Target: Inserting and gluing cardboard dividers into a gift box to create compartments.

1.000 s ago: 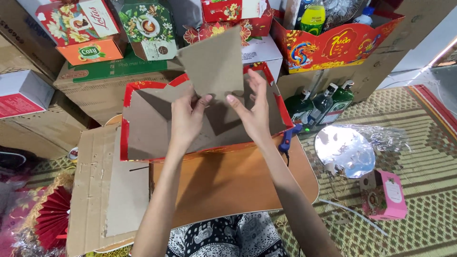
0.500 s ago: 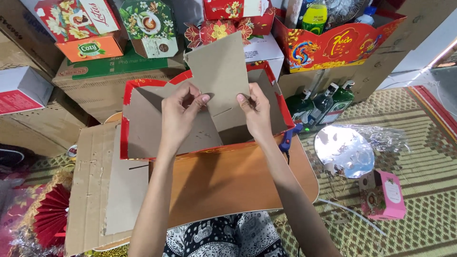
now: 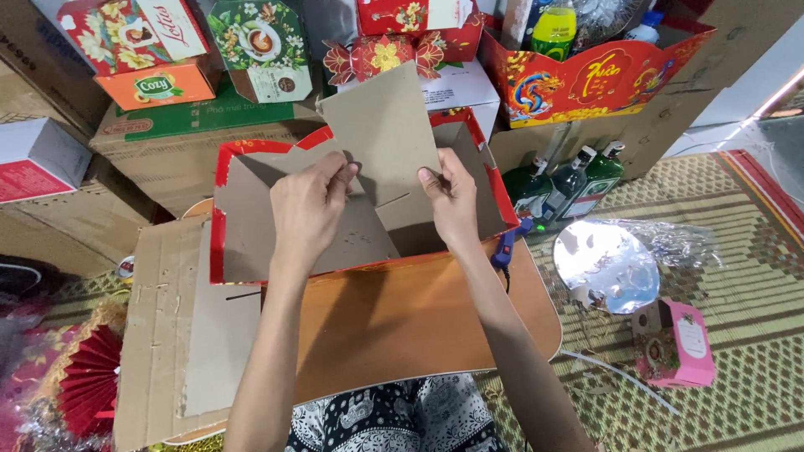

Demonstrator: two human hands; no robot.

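Note:
A red-edged cardboard gift box (image 3: pixel 243 159), grey inside, lies open on an orange tabletop (image 3: pixel 402 318). A grey cardboard insert (image 3: pixel 381 134) with a slit stands upright inside it. My left hand (image 3: pixel 306 209) pinches the insert's lower left edge. On the lower right edge, my right hand (image 3: pixel 452 197) grips the same insert. Both forearms reach up from the bottom of the view.
Flat cardboard sheets (image 3: pixel 180 326) lie left of the table. Stacked gift boxes (image 3: pixel 159 50) and a red decorated tray (image 3: pixel 586 75) stand behind. Green bottles (image 3: pixel 569 180), a foil-backed plastic sheet (image 3: pixel 603 264), a pink box (image 3: pixel 674 343) and a blue tool (image 3: pixel 505 247) sit right on a woven mat.
Both hands have lifted the cardboard insert from lying inside the box to standing upright, and moved slightly closer together on its lower edges.

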